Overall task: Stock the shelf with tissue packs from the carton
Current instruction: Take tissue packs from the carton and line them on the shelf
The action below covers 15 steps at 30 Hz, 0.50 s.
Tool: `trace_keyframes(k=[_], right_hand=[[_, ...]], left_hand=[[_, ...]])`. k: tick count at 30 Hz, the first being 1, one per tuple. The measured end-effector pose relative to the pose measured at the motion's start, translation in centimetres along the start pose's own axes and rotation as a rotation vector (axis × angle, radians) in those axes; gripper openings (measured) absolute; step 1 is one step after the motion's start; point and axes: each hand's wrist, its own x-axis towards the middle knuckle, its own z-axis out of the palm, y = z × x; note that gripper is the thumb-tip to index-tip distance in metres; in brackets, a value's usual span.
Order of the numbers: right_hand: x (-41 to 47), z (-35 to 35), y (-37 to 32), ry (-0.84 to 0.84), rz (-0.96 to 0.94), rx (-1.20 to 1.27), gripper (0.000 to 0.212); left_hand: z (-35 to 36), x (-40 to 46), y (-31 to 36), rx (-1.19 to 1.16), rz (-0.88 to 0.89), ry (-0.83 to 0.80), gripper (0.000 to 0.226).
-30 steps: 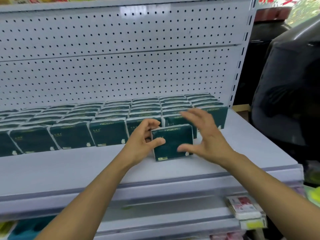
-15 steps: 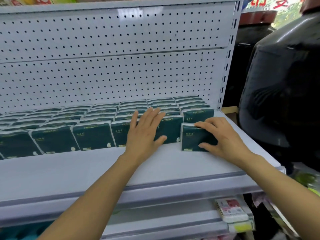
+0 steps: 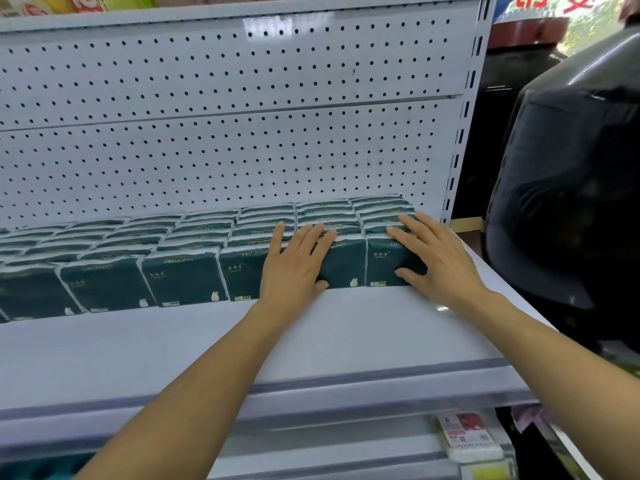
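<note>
Both hands lie flat, fingers straight, gripping nothing: the left hand (image 3: 298,268) and right hand (image 3: 436,261) press the front packs (image 3: 346,265) square on the shelf (image 3: 207,348). Next probably another pack; the carton is unseen.

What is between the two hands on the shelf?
In the head view, only dark green tissue packs of the front row show between the left hand and right hand; both hands rest flat on them.

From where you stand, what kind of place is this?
Most likely a small shop. A white pegboard-backed shelf carries neat rows of identical dark green tissue packs, which both hands press into line, and more packaged goods sit on the shelf below.
</note>
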Motion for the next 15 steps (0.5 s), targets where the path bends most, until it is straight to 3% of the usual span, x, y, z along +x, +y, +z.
trace_keyframes(k=[12, 15], right_hand=[[0.4, -0.7, 0.2, -0.144, 0.011, -0.044, 0.077], [0.3, -1.4, -1.1, -0.099, 0.054, -0.060, 0.072]], left_hand=[[0.4, 0.1, 0.0, -0.050, 0.009, 0.090, 0.087], [-0.4, -0.2, 0.4, -0.107, -0.017, 0.103, 0.084]])
